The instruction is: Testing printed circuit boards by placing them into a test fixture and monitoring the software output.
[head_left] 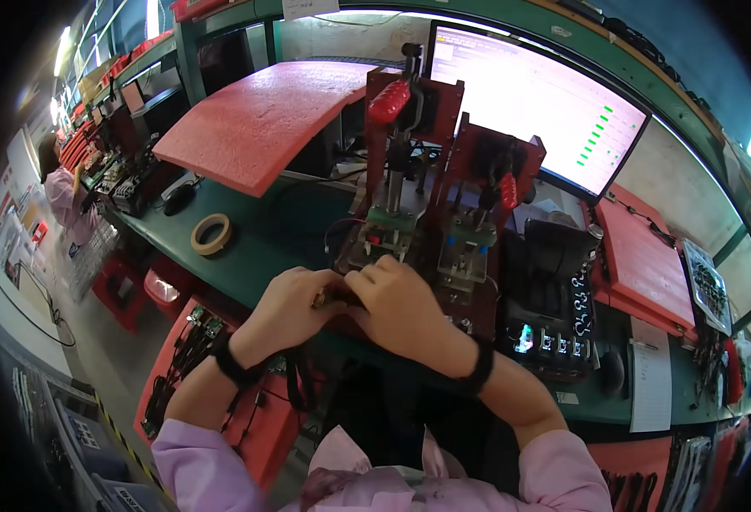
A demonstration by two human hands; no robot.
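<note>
My left hand (288,309) and my right hand (399,309) meet in front of the left toggle-clamp fixture, their fingers curled in toward each other. A small piece with a brownish glint (319,298) shows at the left fingers; its kind is too small to tell. The right fingertips are bent and hide whatever lies between them. Just beyond the hands stands the fixture (387,226), with a red-handled clamp and a clear plate. A second clamp fixture (469,243) is beside it on the right. Black wrist bands circle both wrists.
A tape roll (212,234) lies on the green bench (251,273). Pink foam sheets (260,119) stand over the left side. A lit monitor (537,94) is behind the fixtures. At lower left a red tray (277,427) bears black cables with small boards. A person (64,192) sits farther left.
</note>
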